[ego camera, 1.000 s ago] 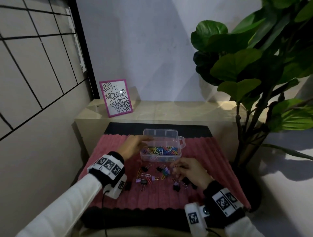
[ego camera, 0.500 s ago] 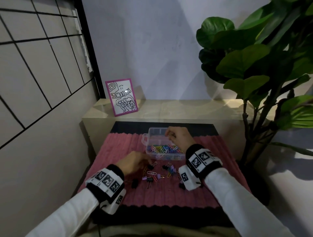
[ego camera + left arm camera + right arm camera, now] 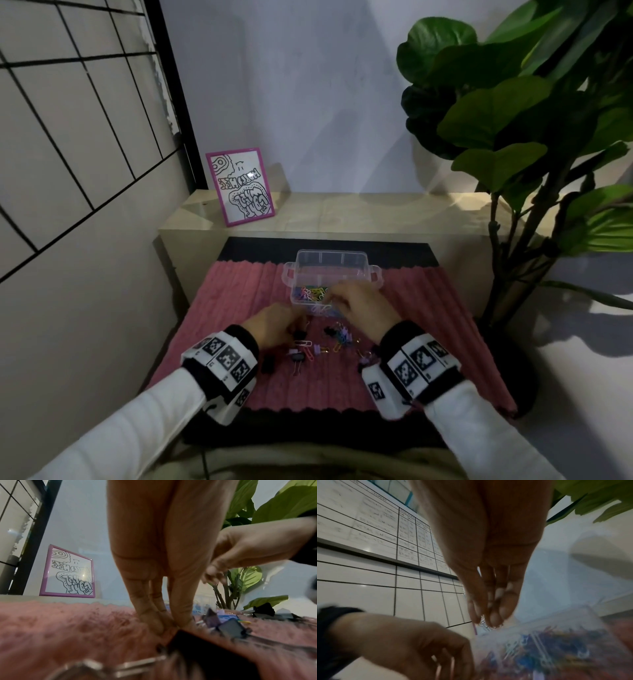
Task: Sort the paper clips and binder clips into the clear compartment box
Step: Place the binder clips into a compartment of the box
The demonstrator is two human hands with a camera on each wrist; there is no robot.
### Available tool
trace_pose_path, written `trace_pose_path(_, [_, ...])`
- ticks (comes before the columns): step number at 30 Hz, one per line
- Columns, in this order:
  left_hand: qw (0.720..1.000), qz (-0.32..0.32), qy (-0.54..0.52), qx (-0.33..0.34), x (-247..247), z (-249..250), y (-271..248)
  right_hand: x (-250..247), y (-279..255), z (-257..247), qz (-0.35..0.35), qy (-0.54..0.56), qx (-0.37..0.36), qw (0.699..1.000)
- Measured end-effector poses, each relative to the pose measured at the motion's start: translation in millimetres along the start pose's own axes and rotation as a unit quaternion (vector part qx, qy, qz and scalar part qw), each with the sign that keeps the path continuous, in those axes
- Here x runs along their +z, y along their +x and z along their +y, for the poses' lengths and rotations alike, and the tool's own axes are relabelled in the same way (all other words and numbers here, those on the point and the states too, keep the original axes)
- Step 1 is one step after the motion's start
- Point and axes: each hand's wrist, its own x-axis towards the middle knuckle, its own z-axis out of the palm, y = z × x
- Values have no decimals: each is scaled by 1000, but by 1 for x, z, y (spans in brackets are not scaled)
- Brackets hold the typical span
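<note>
The clear compartment box (image 3: 331,254) stands at the far middle of the mat, with coloured paper clips (image 3: 311,294) in its front compartment. Loose binder clips and paper clips (image 3: 337,337) lie on the mat in front of it. My left hand (image 3: 297,329) reaches down to the mat; its fingertips (image 3: 171,627) pinch the edge of a black binder clip (image 3: 202,650). My right hand (image 3: 331,298) hovers over the box's front. Its fingertips (image 3: 494,619) are bunched against the thumb, and blur hides whether they hold anything.
A pink ribbed mat (image 3: 428,342) covers the work surface. Behind it a beige ledge (image 3: 376,212) carries a purple-framed drawing (image 3: 241,186). A large leafy plant (image 3: 513,137) stands at the right, and a gridded wall (image 3: 68,137) runs along the left.
My right hand went from the loose clips to the back of the box and has now drawn back over its front. My left hand dropped from the box's side to the clips.
</note>
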Motion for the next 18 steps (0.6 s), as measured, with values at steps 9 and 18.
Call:
trace_pose_path(9, [993, 18, -105, -48, 0, -19, -6, 20, -21, 9, -198, -144, 10, 970])
trace_pose_path(18, [978, 109, -171, -38, -19, -29, -38, 17, -15, 17, -194, -95, 30, 976])
